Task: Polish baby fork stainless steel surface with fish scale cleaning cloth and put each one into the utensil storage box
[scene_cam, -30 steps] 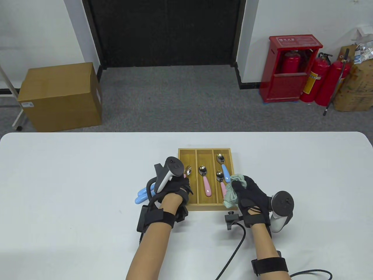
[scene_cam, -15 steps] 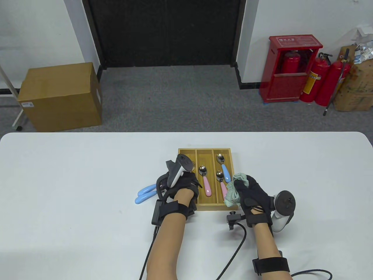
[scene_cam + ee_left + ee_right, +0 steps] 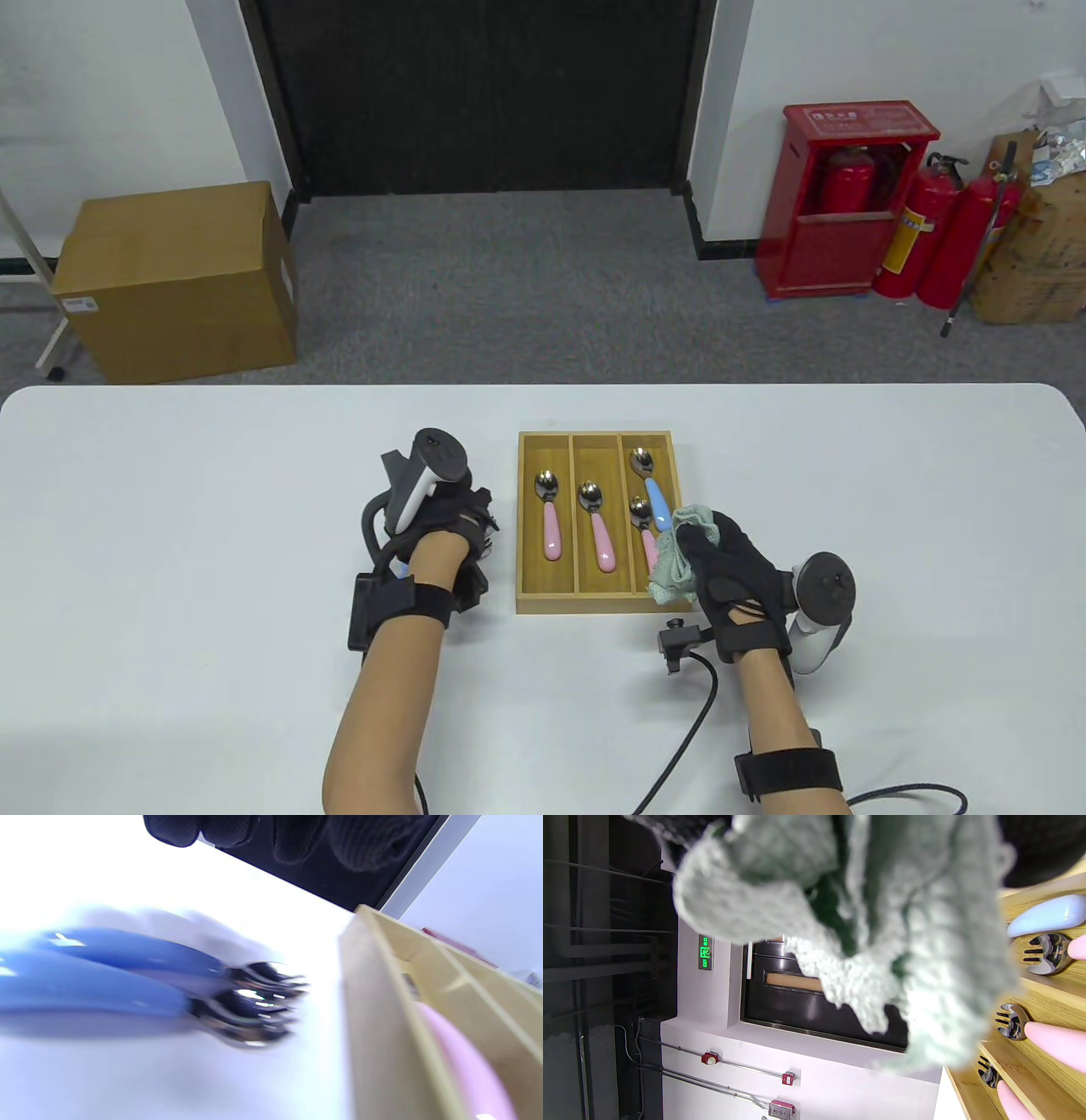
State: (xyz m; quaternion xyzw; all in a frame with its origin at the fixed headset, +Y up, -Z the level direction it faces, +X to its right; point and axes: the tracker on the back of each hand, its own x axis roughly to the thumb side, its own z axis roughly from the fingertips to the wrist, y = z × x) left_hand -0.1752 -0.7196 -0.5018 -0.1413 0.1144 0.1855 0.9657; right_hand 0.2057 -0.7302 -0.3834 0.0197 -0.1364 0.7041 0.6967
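A white table is set before grey carpet and a dark doorway. On it a wooden utensil storage box holds four baby forks: pink, pink, and blue with pink in the right compartment. Two blue forks lie under the left hand, whose grip cannot be told. The cloth is clutched by the right hand.

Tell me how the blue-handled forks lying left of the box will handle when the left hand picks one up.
The blue-handled forks probably lift stiff and light: short steel heads on chunky rounded handles. The glossy handles may feel slippery in the left hand. The two lie close together, so taking one might nudge the other on the table.
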